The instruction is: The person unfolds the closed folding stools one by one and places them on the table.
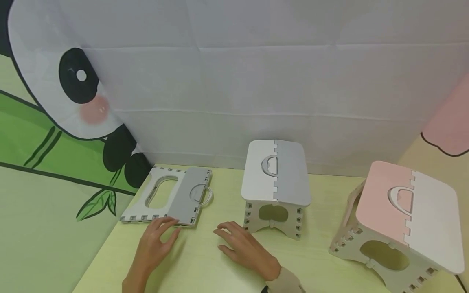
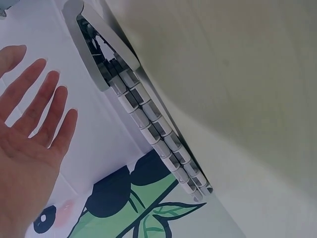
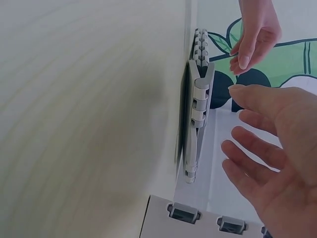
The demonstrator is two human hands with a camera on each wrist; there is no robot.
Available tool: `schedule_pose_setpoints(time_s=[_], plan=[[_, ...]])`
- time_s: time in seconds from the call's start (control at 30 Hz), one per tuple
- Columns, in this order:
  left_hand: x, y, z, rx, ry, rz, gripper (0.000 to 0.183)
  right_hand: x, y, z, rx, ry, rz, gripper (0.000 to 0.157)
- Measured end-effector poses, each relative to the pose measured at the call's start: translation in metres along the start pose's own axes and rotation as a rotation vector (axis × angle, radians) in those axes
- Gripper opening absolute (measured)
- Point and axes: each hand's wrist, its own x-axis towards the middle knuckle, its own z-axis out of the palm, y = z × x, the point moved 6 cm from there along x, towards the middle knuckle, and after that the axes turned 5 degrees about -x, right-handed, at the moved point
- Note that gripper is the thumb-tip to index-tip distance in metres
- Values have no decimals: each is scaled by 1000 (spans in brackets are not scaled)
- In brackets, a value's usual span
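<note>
A folded step stool [image 1: 188,191], white and grey with a loop handle, lies flat at the left of the table. My left hand [image 1: 155,248] hovers at its near edge, fingers spread and slightly bent. The left wrist view shows that hand [image 2: 34,134] holding nothing, beside the hinged edge of the folded stool [image 2: 158,134]. Between the folded stool and an upright white-and-grey stool [image 1: 293,171] is my right hand [image 1: 243,248], with loosely bent fingers and nothing in it. In the right wrist view, both the right hand [image 3: 277,148] and the folded stool [image 3: 198,109] appear.
An unfolded pink-and-white stool [image 1: 382,195] stands at the right on the pale yellow table [image 1: 198,260]. Behind everything hangs a white cloth [image 1: 234,81] printed with a cartoon face and green bamboo, close to the table's back edge.
</note>
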Motion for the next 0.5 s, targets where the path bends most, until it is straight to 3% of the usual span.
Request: schedule_pose_setpoints(time_s=[0.5], plan=[[2, -14, -9, 33, 17, 26, 32, 13, 2, 9, -54, -24, 4, 43]])
